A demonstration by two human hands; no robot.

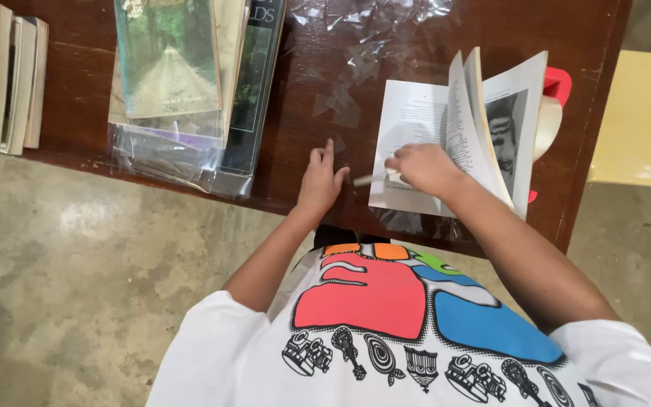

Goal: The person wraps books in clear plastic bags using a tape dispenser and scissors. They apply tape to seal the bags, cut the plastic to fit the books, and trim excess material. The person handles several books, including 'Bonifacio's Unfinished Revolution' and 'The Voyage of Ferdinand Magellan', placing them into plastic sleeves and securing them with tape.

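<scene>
The left hand (320, 179) lies flat, fingers spread, on the dark wooden table (303, 98). Just beside it, the right hand (422, 169) pinches a thin pale stick-like tool (371, 179) against the open white paperback book (446, 136). Farther back lie crumpled clear plastic sheets (363, 45).

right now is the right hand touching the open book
Touching. The head view shows the right hand resting on the lower left page of the open book, with no gap between them.

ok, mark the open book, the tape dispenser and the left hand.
open book (408, 120), head view, on its bare left page.
tape dispenser (557, 84), head view, on its red body behind the book.
left hand (320, 181), head view, on the back of the hand.
</scene>
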